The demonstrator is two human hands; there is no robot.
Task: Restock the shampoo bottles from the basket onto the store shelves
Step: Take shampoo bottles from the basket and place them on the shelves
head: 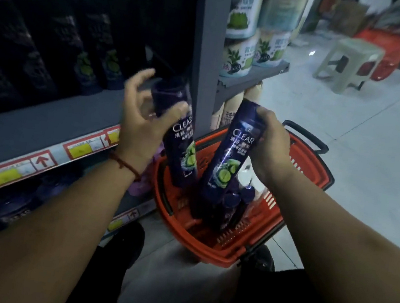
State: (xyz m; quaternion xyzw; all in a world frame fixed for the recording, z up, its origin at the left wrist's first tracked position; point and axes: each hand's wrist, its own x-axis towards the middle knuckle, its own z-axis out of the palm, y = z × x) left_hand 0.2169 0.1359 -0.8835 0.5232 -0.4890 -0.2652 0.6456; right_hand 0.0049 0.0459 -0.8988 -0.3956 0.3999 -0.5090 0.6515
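Head view: before the grey shelf (46, 115) and over the red basket (313, 177), we hold two dark shampoo bottles tilted; our left hand (141, 125) curls round the left bottle (181, 146), our right hand (272, 145) grips the right bottle (230, 155).

Pale grey tiled floor (371, 153) opens out on the right, with a small glint of light on it toward the back. A beige plastic stool (348, 61) stands on the tiles, red plastic baskets (385, 46) just behind it, a brown cardboard box (348, 18) further back. Dim, bluish lighting throughout.
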